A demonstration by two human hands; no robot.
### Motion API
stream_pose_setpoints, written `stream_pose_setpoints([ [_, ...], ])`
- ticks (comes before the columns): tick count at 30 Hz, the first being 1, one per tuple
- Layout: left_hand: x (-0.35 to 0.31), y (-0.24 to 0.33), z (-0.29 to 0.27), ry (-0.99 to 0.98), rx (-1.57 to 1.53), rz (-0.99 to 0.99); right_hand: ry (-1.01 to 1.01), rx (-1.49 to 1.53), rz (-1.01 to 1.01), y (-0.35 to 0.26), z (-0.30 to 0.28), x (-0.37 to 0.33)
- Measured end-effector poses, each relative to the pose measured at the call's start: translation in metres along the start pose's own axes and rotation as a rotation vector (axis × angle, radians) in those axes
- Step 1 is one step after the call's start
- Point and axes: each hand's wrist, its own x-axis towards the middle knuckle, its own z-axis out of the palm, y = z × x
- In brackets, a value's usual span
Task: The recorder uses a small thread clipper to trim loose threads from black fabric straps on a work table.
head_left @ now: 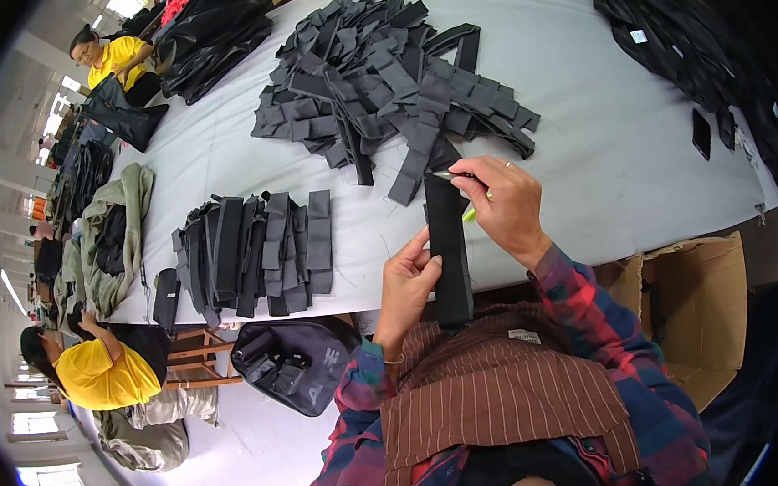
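Note:
My left hand [408, 283] is closed on a black fabric strip [450, 266], thumb across its front, and the strip hangs upright at the table's near edge. At the strip's top end my right hand [505, 202] is closed, thumb and forefinger pinched together. A small tool with a yellow-green part [470, 214] shows under its palm; its kind is mostly hidden by the fingers. Just beyond the hands lies a large loose pile of dark grey fabric strips [386, 83]. Left of my left hand, more strips are laid side by side in a neater stack [253, 254].
The white table [566, 55] spreads ahead. A black pouch [166, 297] lies by the stack, and a phone-like object [701, 134] near black garments [665, 38] at right. Below stand a black bag [298, 364] and an open cardboard box [701, 319]. Two people in yellow [107, 370] work at left.

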Motion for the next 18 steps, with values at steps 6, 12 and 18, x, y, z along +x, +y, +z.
stream_pose_setpoints([
  [6,0.008,-0.032,-0.008,0.021,0.194,0.131,-0.037,-0.008,-0.037,-0.002,0.004,0.005],
  [12,0.005,0.0,-0.002,0.02,-0.011,-0.065,-0.287,0.524,0.48,0.014,-0.01,-0.001],
  [18,0.011,-0.004,-0.005,-0.101,-0.057,-0.126,-0.427,0.929,0.671,0.009,0.002,-0.027],
])
